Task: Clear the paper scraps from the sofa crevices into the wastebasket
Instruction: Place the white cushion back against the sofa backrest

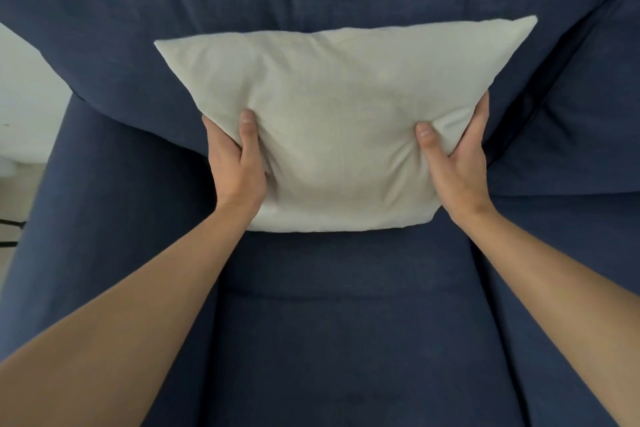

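Left hand and right hand each grip a side of the beige cushion (thumbs in front) against the blue sofa backrest.

There was one pillow, cream in colour, and one dark blue sofa. Two hands were on the pillow: one left hand and one right hand, each with one thumb lying on the front. Two bare forearms were in view. Two back cushions of the sofa were visible.
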Available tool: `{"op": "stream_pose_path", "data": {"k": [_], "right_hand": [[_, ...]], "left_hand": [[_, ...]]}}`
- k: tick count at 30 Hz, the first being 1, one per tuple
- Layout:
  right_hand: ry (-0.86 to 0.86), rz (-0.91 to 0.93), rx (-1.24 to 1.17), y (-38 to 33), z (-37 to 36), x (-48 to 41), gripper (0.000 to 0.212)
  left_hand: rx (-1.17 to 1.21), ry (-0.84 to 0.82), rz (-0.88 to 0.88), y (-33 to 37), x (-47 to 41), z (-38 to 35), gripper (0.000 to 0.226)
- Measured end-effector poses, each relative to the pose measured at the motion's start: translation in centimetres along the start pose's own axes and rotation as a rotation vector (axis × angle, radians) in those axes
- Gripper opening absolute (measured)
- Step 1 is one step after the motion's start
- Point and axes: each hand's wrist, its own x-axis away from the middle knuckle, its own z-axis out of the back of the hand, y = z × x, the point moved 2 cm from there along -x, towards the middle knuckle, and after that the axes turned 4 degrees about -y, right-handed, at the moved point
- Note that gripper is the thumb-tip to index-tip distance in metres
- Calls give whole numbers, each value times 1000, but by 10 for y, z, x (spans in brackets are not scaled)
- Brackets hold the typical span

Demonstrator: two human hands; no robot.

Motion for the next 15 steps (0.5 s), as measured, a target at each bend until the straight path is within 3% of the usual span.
{"op": "stream_pose_path", "data": {"k": [7, 15], "right_hand": [[-92, -81, 35, 8, -2, -8, 96], [-169, -174, 62, 4, 5, 1, 97]], "left_hand": [[-57, -148, 61, -16, -8, -2, 65], [-56, -231, 184, -11, -1, 9, 62]]}}
